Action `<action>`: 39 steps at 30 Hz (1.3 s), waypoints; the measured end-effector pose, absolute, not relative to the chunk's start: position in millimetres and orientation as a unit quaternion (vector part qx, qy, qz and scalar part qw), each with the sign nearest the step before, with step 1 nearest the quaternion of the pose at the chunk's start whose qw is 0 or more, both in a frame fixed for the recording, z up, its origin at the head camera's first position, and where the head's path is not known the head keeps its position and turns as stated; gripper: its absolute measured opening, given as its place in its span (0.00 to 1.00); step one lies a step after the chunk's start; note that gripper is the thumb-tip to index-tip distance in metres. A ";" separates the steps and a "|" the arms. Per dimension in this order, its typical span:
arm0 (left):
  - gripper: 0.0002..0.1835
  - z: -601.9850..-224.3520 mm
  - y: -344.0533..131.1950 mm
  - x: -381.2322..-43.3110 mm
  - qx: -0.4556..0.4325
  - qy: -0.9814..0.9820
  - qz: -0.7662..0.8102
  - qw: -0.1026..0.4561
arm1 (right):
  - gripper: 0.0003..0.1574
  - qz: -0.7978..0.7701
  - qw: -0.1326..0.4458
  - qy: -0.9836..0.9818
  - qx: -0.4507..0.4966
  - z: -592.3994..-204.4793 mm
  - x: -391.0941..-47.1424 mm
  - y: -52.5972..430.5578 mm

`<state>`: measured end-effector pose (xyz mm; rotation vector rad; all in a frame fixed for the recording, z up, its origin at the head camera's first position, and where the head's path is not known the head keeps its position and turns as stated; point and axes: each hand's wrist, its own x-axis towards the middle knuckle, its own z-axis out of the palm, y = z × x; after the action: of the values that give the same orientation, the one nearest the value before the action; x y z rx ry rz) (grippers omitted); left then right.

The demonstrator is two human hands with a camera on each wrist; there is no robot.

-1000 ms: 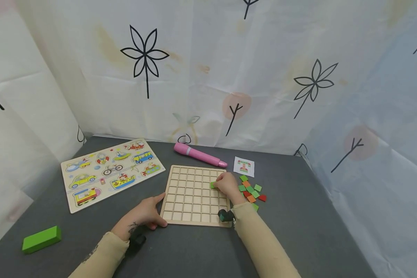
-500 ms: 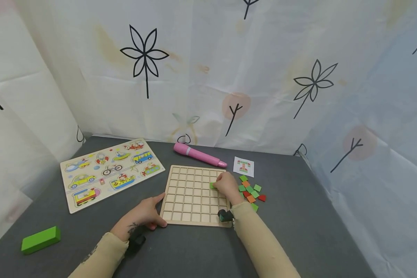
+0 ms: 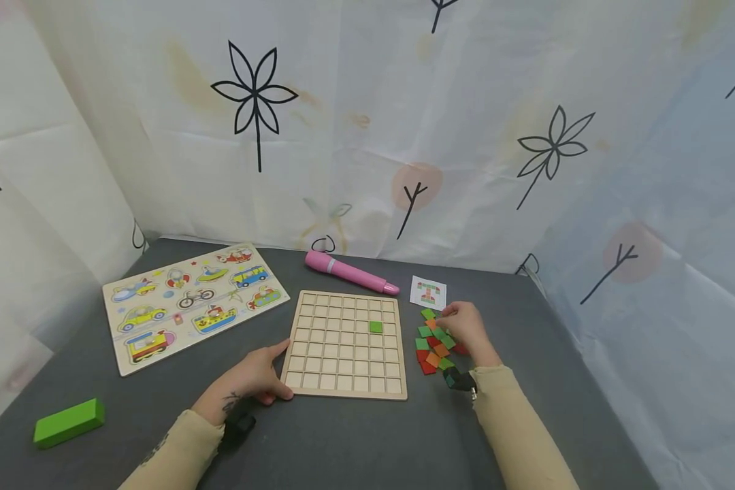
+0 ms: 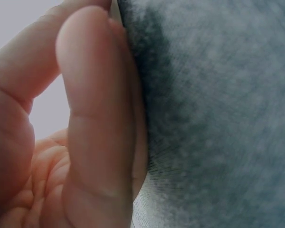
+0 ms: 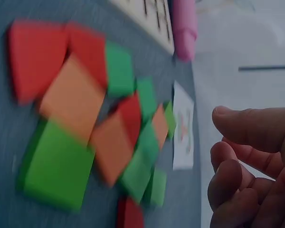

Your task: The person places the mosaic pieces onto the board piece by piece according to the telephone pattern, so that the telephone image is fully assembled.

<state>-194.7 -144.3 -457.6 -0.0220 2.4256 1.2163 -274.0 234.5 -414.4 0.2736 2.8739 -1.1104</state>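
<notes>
A wooden grid board point(image 3: 343, 397) lies mid-table with one green tile point(image 3: 376, 327) in a cell near its upper right. My left hand point(image 3: 258, 374) rests at the board's left edge, index finger and thumb spread along it near the lower left corner. Fingers of the left hand point(image 4: 95, 114) fill much of the left wrist view. My right hand point(image 3: 467, 328) hovers over the top of a pile of red, orange and green tiles point(image 3: 433, 360). In the right wrist view the right hand point(image 5: 256, 166) has its thumb apart from loosely bent fingers, with nothing between them.
A small pattern card point(image 3: 429, 292) lies behind the tiles. A pink marker-shaped stick point(image 3: 352, 273) lies behind the board. To the left are a vehicle picture puzzle point(image 3: 196, 306) and a green block point(image 3: 69, 423). A white printed cloth point(image 3: 343, 136) hangs behind the table.
My right hand has let go of the green tile, leaving it in a board cell, and has moved right to the tile pile. My left hand stays at the board's edge.
</notes>
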 end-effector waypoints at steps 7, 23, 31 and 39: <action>0.59 -456.9 -143.8 -193.6 -0.005 0.873 0.441 0.206 | 0.19 -0.328 0.053 0.938 0.099 -430.9 -263.8 273.1; 0.59 -457.0 -143.8 -193.6 -0.008 0.873 0.440 0.210 | 0.09 -0.274 0.076 0.956 0.078 -441.6 -255.1 288.8; 0.59 -457.6 -144.1 -193.2 -0.006 0.871 0.444 0.209 | 0.16 -0.322 0.085 0.942 0.045 -424.3 -260.4 262.5; 0.58 -457.6 -143.4 -193.6 -0.007 0.873 0.441 0.208 | 0.11 -0.411 0.065 0.909 0.027 -422.3 -278.8 208.0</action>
<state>-193.6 -143.4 -457.6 -0.0199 2.4299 1.2277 -278.8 208.0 -422.3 0.0804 2.7419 -1.2413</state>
